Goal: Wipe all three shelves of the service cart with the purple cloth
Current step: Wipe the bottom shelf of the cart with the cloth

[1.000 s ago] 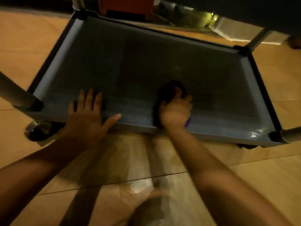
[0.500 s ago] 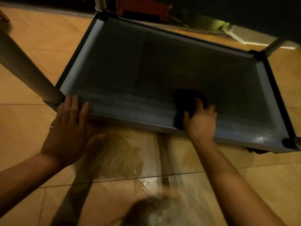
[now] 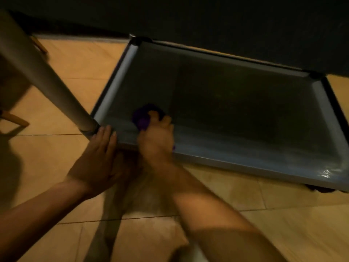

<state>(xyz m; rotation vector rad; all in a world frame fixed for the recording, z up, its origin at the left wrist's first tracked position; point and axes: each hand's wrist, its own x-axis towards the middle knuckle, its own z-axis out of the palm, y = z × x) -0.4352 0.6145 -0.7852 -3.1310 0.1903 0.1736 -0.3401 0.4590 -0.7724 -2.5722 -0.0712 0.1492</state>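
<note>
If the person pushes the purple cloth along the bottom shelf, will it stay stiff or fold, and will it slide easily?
The purple cloth looks bunched under the right hand, so it is probably soft and will fold rather than keep its shape. The bottom shelf looks smooth and flat, with a sheen near its front edge, so the cloth likely slides easily.

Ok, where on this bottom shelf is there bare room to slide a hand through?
The shelf is bare from the cloth across to its right wall and back to the far rim. It is crowded at the near left corner, where the left hand, right hand and post meet.
</note>
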